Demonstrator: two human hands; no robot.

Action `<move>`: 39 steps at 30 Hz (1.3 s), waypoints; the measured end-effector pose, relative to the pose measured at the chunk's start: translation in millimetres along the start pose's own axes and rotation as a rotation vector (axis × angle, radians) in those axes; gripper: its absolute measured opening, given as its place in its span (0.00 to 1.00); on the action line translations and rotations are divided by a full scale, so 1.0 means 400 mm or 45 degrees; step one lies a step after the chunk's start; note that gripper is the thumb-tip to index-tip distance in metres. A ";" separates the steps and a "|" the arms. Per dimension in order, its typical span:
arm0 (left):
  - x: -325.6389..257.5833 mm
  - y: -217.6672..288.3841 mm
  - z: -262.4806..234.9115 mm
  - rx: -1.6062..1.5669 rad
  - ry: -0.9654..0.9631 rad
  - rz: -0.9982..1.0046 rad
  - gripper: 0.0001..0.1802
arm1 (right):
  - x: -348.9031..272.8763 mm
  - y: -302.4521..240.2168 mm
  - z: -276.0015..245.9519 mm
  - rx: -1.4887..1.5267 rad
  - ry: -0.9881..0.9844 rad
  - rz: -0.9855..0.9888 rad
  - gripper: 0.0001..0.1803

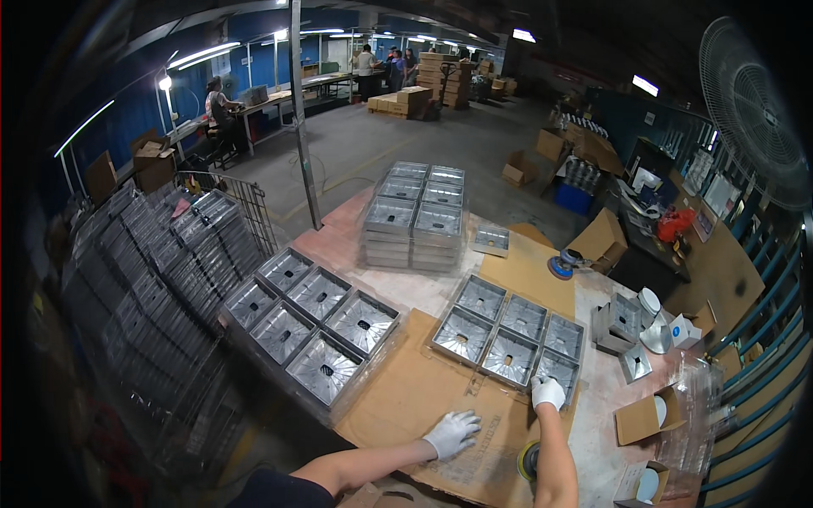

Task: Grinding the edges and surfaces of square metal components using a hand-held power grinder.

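My left hand (455,434), in a white glove, lies with fingers spread on a brown cardboard sheet (406,385); it holds nothing. My right hand (549,394), also gloved in white, is curled at the near edge of a square metal tray (557,369). What its fingers hold, if anything, is hidden. This tray is the near right one of a block of several silvery trays, each with a slot in the middle of its base. Beside my right forearm, partly covered by it, sits a yellow-rimmed round tool (528,461).
More trays fill a clear plastic pack (326,317) at the left and a taller stack (415,216) at the back. A blue round-headed sander (561,266) lies beyond the block. Small cardboard boxes (637,421) stand at the right. A wire cart (254,203) flanks the table.
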State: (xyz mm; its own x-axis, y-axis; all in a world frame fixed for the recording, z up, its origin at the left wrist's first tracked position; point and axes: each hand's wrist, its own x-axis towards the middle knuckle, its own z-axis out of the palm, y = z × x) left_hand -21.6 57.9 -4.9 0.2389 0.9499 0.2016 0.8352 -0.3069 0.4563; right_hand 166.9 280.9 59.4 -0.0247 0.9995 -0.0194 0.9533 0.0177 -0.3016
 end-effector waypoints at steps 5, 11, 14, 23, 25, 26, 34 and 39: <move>0.010 0.012 -0.026 -0.023 -0.096 -0.019 0.22 | 0.037 0.015 0.041 -0.017 -0.068 0.128 0.25; 0.001 0.004 0.004 -0.018 0.013 -0.003 0.21 | 0.076 0.020 0.027 0.000 -0.153 0.115 0.27; 0.004 0.001 0.009 -0.026 -0.017 -0.011 0.21 | 0.063 0.029 0.023 -0.004 -0.183 -0.022 0.28; 0.004 0.004 -0.011 0.000 -0.057 -0.021 0.21 | -0.026 0.055 -0.102 -0.078 -0.470 -0.544 0.27; 0.009 0.005 -0.009 -0.012 -0.067 -0.019 0.21 | -0.009 0.091 -0.076 -0.148 -0.347 -0.650 0.23; 0.010 0.005 -0.006 -0.024 -0.074 -0.024 0.21 | -0.001 0.101 -0.068 -0.147 -0.347 -0.645 0.23; 0.004 -0.008 0.007 -0.045 -0.037 -0.018 0.20 | 0.019 0.031 -0.157 -0.260 -0.435 -0.530 0.22; 0.008 0.001 -0.007 -0.051 -0.108 -0.069 0.20 | 0.048 0.021 -0.160 -0.235 -0.648 -0.472 0.23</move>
State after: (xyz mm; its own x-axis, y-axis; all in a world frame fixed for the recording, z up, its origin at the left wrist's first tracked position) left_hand -22.0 60.7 -1.5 0.2367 0.9662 0.1023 0.8281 -0.2557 0.4988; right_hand 193.8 301.8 117.4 -0.4581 0.7900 -0.4075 0.8889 0.4084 -0.2076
